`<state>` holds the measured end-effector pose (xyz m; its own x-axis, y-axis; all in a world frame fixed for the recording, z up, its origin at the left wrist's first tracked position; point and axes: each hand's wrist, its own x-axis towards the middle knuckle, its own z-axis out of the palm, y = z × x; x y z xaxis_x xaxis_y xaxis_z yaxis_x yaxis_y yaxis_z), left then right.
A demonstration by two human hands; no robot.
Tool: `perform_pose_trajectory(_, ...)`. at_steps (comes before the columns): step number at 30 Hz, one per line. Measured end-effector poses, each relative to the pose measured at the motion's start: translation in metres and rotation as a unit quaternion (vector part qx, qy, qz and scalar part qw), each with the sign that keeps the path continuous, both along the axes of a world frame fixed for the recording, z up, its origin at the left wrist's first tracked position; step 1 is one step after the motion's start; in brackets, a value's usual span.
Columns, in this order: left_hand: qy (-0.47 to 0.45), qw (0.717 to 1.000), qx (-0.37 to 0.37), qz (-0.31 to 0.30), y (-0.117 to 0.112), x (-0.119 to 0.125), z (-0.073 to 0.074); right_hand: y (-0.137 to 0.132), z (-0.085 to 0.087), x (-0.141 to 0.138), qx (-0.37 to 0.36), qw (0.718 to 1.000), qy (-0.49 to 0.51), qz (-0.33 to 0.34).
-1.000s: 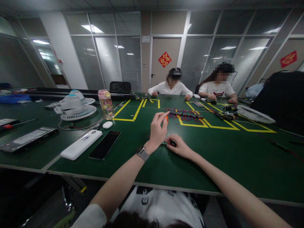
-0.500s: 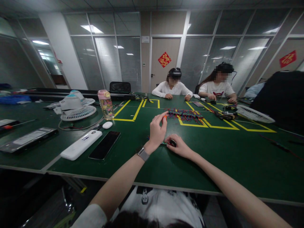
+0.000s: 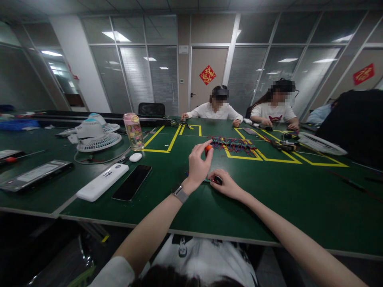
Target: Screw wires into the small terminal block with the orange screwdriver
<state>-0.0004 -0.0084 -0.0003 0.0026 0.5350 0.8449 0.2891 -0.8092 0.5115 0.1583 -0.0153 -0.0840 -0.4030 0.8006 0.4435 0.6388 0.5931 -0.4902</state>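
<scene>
Beyond the left hand (image 3: 198,162), tangled wires (image 3: 236,145) over yellow tape (image 3: 243,158).

Here's a grey-banded wristwatch (image 3: 179,193) on the left arm (image 3: 155,217), white sleeve (image 3: 115,271), white shirt (image 3: 206,259), black figure print (image 3: 182,250)!

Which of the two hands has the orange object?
The left hand, with a watch at its wrist, grips the orange object. The right hand, lower and bare-wristed, is at a black object beside a circuit board.

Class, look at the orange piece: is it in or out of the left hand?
In: the orange piece shows between the thumb and fingers of the left hand, which hides part of it.
</scene>
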Motion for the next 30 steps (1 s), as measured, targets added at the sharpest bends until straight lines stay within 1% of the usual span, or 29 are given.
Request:
perform_pose_trajectory(4, 0.015, 0.999, 0.008, 0.044, -0.0017, -0.0006, 0.0008, 0.0000, 0.0000, -0.0001, 0.000, 1.000, -0.004, -0.003)
perform_pose_trajectory(5, 0.013, 0.999, 0.006, 0.042, -0.0018, -0.0008, 0.0009, -0.0002, 0.0002, -0.0001, -0.001, 1.000, -0.004, -0.004)
perform_pose_trajectory(8, 0.012, 1.000, 0.002, 0.002, -0.0008, -0.0011, 0.0010, -0.0012, 0.0014, -0.0004, -0.005, 1.000, -0.005, -0.006)
perform_pose_trajectory(10, 0.011, 1.000, -0.001, -0.014, 0.0001, -0.0009, 0.0009, -0.0020, 0.0023, -0.0006, -0.006, 1.000, -0.005, -0.007)
perform_pose_trajectory(12, 0.012, 1.000, -0.001, -0.005, 0.0001, -0.0007, 0.0009, -0.0024, 0.0030, -0.0007, -0.007, 1.000, -0.006, -0.006)
perform_pose_trajectory(15, 0.026, 0.999, -0.001, 0.034, -0.0019, -0.0006, 0.0013, -0.0022, 0.0030, -0.0008, -0.006, 1.000, -0.006, -0.006)
perform_pose_trajectory(17, 0.030, 0.998, -0.004, 0.048, -0.0035, -0.0007, 0.0018, -0.0018, 0.0026, -0.0007, -0.003, 1.000, -0.005, -0.008)
perform_pose_trajectory(19, 0.027, 0.999, -0.005, 0.035, -0.0043, -0.0010, 0.0022, -0.0015, 0.0023, -0.0007, -0.002, 1.000, -0.007, -0.008)
perform_pose_trajectory(23, 0.024, 1.000, 0.002, -0.018, -0.0029, -0.0007, 0.0025, -0.0014, 0.0027, -0.0003, -0.004, 1.000, -0.010, -0.004)
perform_pose_trajectory(25, 0.020, 1.000, 0.006, -0.017, -0.0022, -0.0003, 0.0024, -0.0014, 0.0029, 0.0000, -0.004, 1.000, -0.010, -0.003)
perform_pose_trajectory(30, 0.033, 0.999, 0.007, 0.023, -0.0042, -0.0002, 0.0019, -0.0013, 0.0023, -0.0001, -0.004, 1.000, -0.007, -0.008)
